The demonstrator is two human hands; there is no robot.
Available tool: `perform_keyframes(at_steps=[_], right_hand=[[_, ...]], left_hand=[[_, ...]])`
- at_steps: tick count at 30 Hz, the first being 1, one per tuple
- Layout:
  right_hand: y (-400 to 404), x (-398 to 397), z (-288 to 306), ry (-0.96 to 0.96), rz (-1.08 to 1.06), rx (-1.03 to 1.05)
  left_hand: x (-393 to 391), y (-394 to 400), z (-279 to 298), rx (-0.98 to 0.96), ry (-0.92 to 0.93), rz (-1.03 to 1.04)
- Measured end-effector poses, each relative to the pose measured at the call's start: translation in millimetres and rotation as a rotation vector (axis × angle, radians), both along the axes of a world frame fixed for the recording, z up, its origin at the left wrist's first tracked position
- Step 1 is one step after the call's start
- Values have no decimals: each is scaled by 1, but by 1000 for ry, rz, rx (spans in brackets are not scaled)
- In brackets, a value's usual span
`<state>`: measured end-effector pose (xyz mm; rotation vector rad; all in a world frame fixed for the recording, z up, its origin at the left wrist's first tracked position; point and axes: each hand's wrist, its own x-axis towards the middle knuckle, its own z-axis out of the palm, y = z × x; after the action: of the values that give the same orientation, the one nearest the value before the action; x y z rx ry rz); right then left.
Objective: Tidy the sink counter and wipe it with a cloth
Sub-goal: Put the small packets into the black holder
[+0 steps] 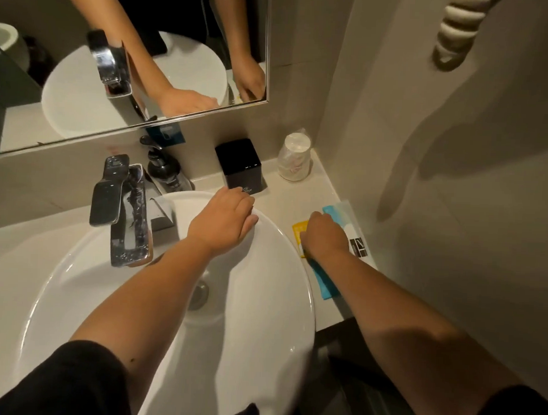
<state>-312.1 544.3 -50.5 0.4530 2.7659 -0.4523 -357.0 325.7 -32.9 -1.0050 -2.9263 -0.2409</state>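
Note:
My left hand [224, 219] rests palm down on the far rim of the white basin [272, 294], fingers together, holding nothing. My right hand [324, 235] presses down on small flat packets on the pale counter [285, 198] to the right of the basin. Under it lie a yellow sachet [299, 230], a light blue packet [324, 283] and a white packet with black print [357, 238]. Its fingers curl over the yellow sachet; whether they grip it is unclear. No cloth is visible.
A chrome tap [123, 208] stands at the basin's left. Behind it are a dark soap pump bottle [167, 169], a black cube box [240, 165] and wrapped cups [294, 158] in the back corner. A mirror [128, 62] hangs above; the wall bounds the counter on the right.

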Motion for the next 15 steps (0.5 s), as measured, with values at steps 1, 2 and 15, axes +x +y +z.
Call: perform_keyframes(at_steps=[1,2,15], right_hand=[[0,-4,1,-30,-22,-40],[1,-8,3,-56,-43,-94],[46,47,39,-162,-80,-322]], left_hand=[[0,0,0,4,-4,1],[1,0,1,5,-10,2],[1,-1,-2,15,7,-4]])
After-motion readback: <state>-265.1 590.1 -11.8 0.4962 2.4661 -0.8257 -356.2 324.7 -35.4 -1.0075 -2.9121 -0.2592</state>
